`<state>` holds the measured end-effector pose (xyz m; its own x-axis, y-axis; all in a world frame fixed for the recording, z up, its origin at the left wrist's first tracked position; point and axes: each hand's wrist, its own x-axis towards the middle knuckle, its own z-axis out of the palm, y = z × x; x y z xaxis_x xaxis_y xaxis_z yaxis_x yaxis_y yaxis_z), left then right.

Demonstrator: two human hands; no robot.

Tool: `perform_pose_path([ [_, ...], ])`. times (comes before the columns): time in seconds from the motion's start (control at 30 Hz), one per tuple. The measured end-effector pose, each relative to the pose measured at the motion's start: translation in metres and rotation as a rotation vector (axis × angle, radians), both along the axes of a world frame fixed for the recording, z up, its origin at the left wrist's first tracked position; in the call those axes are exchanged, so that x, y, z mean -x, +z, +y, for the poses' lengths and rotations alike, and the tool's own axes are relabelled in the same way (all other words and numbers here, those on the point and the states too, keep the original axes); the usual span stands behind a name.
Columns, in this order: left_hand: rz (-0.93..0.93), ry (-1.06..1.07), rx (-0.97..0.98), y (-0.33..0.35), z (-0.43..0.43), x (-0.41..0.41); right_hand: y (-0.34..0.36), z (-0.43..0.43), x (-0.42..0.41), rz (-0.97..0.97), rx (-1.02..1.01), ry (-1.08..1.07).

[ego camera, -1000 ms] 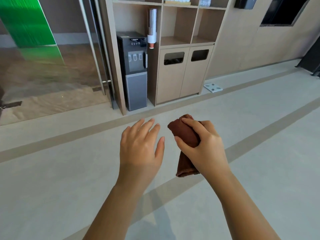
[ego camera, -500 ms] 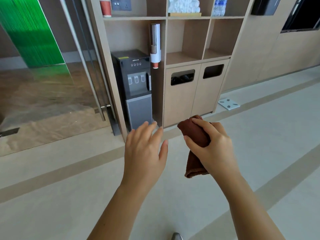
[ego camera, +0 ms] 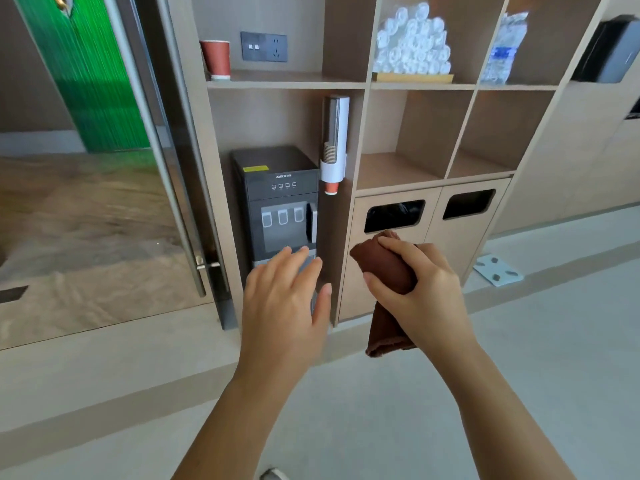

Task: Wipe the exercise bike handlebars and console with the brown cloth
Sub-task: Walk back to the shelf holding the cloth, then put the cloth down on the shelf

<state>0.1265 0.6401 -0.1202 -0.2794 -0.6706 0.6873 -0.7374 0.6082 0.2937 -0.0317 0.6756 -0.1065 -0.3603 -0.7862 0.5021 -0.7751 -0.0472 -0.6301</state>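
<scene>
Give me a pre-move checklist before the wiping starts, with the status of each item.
1. Brown cloth in hand: ok, the right hand is closed around it.
2. Left hand free to steady things: ok, open and empty.
3. Exercise bike handlebars and console in view: not ok, only the shelf unit and water dispenser are ahead.
4. Cloth spread for wiping: not ok, it is bunched with one end hanging below the fist.
5. Cloth clean or damp: cannot tell.
</scene>
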Motion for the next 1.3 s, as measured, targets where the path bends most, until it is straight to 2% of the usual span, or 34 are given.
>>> perform_pose_path([
  [0.17, 0.008, -0.023, 0.036, 0.005, -0.12, 0.024, 0.008, -0.118, 0.024, -0.019, 0.044, 0.005],
  [0.47, 0.01, -0.011, 0.127, 0.052, -0.314, 0.06, 0.053, -0.313, 0.06, -0.027, 0.12, 0.046],
  [0.7, 0.001, 0.017, 0.12, 0.074, -0.42, 0.106, 0.07, -0.43, 0.109, -0.002, 0.149, 0.088],
  [1.0, 0.009, 0.101, 0.215, 0.112, -0.559, 0.189, 0.113, -0.579, 0.195, 0.002, 0.262, 0.178],
  [1.3, 0.001, 0.197, 0.257, 0.14, -0.649, 0.229, 0.165, -0.68, 0.236, 0.09, 0.33, 0.223],
])
